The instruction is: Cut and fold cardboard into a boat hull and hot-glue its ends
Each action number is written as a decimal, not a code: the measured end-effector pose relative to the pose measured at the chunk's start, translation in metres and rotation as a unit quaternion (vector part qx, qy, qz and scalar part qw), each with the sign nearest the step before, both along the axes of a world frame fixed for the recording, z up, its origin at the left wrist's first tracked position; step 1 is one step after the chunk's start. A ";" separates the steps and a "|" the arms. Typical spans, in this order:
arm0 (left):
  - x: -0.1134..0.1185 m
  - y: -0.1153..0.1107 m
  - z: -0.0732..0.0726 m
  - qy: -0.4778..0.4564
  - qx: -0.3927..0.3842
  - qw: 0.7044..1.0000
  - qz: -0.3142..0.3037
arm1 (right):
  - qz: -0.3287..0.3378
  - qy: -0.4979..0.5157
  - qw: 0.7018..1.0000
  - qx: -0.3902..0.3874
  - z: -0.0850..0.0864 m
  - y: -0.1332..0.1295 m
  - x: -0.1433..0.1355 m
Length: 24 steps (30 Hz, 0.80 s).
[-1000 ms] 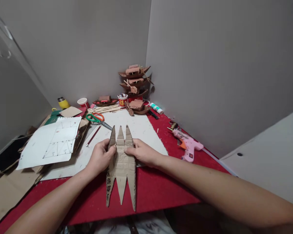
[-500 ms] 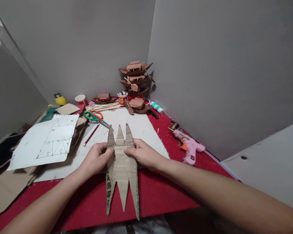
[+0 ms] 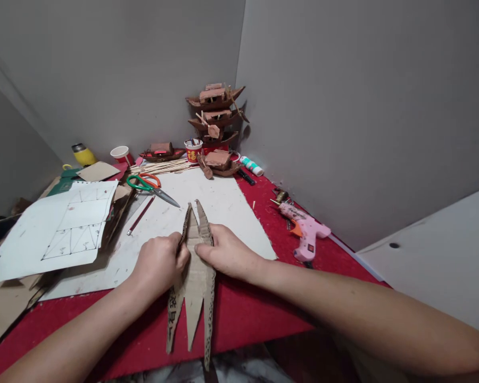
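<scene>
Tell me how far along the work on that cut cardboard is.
The tan corrugated cardboard piece looks cut out already, with points at both ends. In hand: the left hand and right hand grip its sides, which tilt up toward the far points. Apparently left: the near points, which are spread apart, unjoined.

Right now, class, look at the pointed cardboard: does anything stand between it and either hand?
Nothing visible does. The left hand and right hand grip the pointed cardboard directly, one at each side. The scissors and pencil lie farther off, out of the way.
</scene>
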<state>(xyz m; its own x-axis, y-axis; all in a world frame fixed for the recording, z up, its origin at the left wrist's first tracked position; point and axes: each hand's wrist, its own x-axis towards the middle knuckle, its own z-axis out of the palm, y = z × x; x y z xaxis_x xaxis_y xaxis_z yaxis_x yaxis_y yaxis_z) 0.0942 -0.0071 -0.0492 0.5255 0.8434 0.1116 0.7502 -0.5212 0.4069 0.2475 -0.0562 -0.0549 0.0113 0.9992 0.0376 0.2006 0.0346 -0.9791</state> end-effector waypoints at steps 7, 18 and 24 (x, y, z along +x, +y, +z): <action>-0.014 0.003 0.015 -0.130 -0.115 0.983 -0.051 | 0.012 0.158 0.987 -0.037 0.004 0.007 0.009; -0.018 0.001 0.009 -0.218 -0.295 0.926 -0.087 | 0.043 0.227 0.972 -0.040 0.006 0.007 0.012; -0.022 0.004 0.012 -0.167 -0.251 0.950 -0.076 | 0.103 0.219 0.969 -0.049 0.003 0.005 0.010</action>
<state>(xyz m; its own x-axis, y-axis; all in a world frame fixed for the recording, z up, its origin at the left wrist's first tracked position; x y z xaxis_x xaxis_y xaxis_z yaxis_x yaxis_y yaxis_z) 0.0720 -0.0032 -0.0369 0.6523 0.7508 -0.1038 0.4672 -0.2905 0.8351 0.2573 -0.0516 -0.0520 -0.1950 0.9806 -0.0213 -0.2361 -0.0680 -0.9693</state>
